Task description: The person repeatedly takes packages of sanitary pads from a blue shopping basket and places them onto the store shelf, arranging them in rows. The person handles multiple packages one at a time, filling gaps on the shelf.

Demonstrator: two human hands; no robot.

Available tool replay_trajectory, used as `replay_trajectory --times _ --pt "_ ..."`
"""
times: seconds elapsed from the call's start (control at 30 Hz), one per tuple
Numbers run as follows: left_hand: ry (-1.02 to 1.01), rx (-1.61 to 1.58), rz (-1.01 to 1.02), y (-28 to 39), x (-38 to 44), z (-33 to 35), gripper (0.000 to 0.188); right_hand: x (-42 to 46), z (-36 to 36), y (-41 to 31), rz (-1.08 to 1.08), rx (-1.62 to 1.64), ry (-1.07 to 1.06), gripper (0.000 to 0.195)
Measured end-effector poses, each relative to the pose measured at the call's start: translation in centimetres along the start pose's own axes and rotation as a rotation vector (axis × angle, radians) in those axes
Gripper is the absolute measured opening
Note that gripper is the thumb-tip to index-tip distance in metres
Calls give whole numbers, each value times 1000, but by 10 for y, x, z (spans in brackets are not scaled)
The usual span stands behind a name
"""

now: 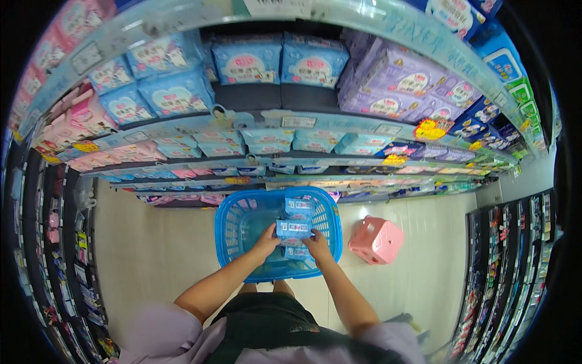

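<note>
Between my left hand (266,243) and my right hand (318,247) is a light blue plastic-wrapped package (294,230), gripped at its two sides over a blue plastic basket (221,248). Inside the basket, toward its right side, similar blue packages (299,205) show beyond and below the held one. The left part of the basket shows its bare bottom. On the shelf in front, blue packages (247,61) stand side by side, with purple packages (400,82) stacked to their right and more blue ones (170,93) stacked to the left.
A pink plastic stool (379,240) stands on the floor right of the basket. Tiered shelves with price tags (298,122) curve across the front. Further shelf units rise at the left (68,255) and right (500,273). A clear plastic bag (85,193) hangs at the left unit.
</note>
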State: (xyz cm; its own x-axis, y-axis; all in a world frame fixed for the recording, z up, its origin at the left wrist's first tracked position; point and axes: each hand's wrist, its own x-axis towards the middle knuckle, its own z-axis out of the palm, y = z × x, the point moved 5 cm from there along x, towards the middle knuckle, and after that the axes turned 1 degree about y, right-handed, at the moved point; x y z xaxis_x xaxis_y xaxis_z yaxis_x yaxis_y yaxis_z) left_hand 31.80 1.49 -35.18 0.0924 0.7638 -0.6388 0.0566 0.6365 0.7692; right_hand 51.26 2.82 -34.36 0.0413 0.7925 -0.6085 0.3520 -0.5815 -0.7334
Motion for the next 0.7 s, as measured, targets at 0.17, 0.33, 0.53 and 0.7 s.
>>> replay_trajectory --times 0.17,0.33,0.53,0.7 --pt "122 -126 218 87 -56 -31 71 -48 -6 -96 -454 -102 107 60" --pt "181 -60 624 236 -142 -64 73 -124 -32 -258 -870 -89 160 56" --pt "199 -10 1015 351 -193 -80 76 -174 -61 -387 -1215 -40 301 56" --pt "222 -85 978 385 -175 -91 79 -137 -57 -416 -1269 0 324 56"
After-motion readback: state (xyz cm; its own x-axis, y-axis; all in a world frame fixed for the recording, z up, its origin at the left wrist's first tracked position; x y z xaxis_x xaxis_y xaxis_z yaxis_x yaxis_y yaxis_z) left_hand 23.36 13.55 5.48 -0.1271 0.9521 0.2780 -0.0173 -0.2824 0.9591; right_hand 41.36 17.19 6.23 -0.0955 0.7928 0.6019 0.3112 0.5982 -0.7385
